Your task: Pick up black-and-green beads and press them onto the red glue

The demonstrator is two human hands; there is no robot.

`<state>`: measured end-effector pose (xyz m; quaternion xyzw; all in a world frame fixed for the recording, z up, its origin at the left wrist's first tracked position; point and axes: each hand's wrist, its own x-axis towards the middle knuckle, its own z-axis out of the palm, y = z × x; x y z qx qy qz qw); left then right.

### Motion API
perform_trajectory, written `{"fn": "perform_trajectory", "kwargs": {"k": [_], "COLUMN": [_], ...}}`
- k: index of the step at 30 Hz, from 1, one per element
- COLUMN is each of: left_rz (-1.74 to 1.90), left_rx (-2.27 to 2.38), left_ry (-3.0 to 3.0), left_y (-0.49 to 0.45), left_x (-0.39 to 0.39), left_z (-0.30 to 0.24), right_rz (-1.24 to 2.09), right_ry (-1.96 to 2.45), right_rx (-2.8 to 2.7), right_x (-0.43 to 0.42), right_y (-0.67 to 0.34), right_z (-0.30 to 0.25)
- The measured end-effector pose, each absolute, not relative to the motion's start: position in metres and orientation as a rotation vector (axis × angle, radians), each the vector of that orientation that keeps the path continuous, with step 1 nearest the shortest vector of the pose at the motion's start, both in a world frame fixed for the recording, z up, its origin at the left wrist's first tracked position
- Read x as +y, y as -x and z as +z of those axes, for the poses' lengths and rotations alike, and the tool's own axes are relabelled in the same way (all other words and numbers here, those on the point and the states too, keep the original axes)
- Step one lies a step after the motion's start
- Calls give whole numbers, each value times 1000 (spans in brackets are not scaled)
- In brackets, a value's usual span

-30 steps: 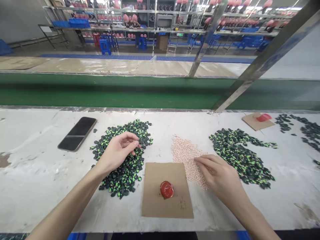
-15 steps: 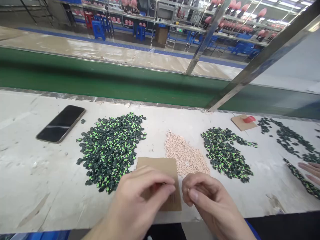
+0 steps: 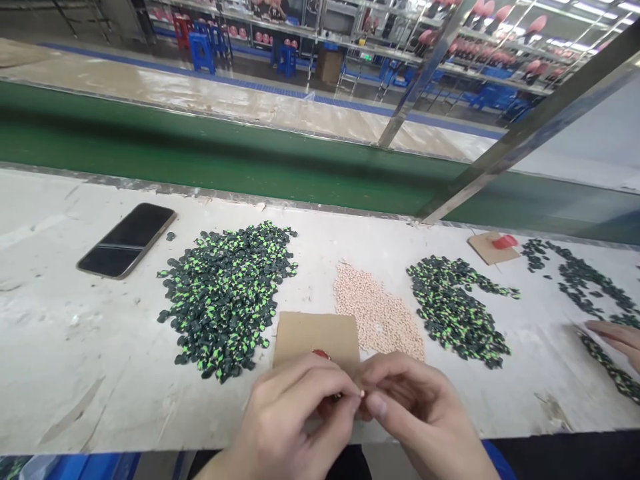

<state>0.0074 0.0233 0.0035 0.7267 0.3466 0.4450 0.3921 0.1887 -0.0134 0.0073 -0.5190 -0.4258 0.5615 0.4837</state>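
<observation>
Over the front edge of a cardboard piece (image 3: 317, 330), my left hand (image 3: 295, 413) is closed in a pinch; what its fingertips hold is hidden. My right hand (image 3: 417, 407) is closed too, its thumb and finger meeting the left fingertips. A tiny pale bead (image 3: 362, 393) shows where they meet. Behind the left knuckles, a red round object (image 3: 321, 353) on the cardboard is mostly covered. Just beyond the right hand spreads a heap of pale pink beads (image 3: 377, 310). Dark green pieces with bright green marks form a large heap (image 3: 225, 300) on the left and a smaller one (image 3: 453, 310) on the right.
A phone (image 3: 127, 240) lies at the table's left. Another cardboard piece (image 3: 487, 250) with a red cap-like object (image 3: 505, 242) is at the back right. Another person's hand (image 3: 617, 340) is at the right edge near more dark pieces. A green barrier (image 3: 225, 160) runs behind the table.
My hands have come together, fingertips now meeting at the bead; they were apart before. My left hand has shifted right and slightly down. The view has tilted slightly.
</observation>
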Motion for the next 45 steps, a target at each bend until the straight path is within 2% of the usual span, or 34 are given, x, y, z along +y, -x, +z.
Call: {"fn": "perform_trajectory", "kwargs": {"k": [6, 11, 14, 22, 32, 39, 45], "left_rz": [1137, 931, 963, 992, 1016, 984, 881], "left_rx": [959, 892, 913, 1155, 1252, 1221, 988], "left_ry": [-1638, -1759, -1747, -1034, -974, -849, -529], "left_y": [-4, 6, 7, 19, 24, 27, 18], "left_x": [16, 24, 24, 17, 15, 11, -3], "left_z": [3, 6, 6, -7, -21, -22, -27], "right_rz": [1261, 1193, 1057, 855, 647, 687, 1017], "right_ry": [1272, 1307, 1370, 1577, 1544, 1561, 1536], "right_rx": [-975, -1221, -1329, -1494, -1713, -1699, -1335], "right_x": [-19, -18, -19, -26, -18, -21, -28], "right_y": [-175, -177, -177, -186, -175, -176, -181], "right_z": [1, 10, 11, -18, -26, -25, -11]}}
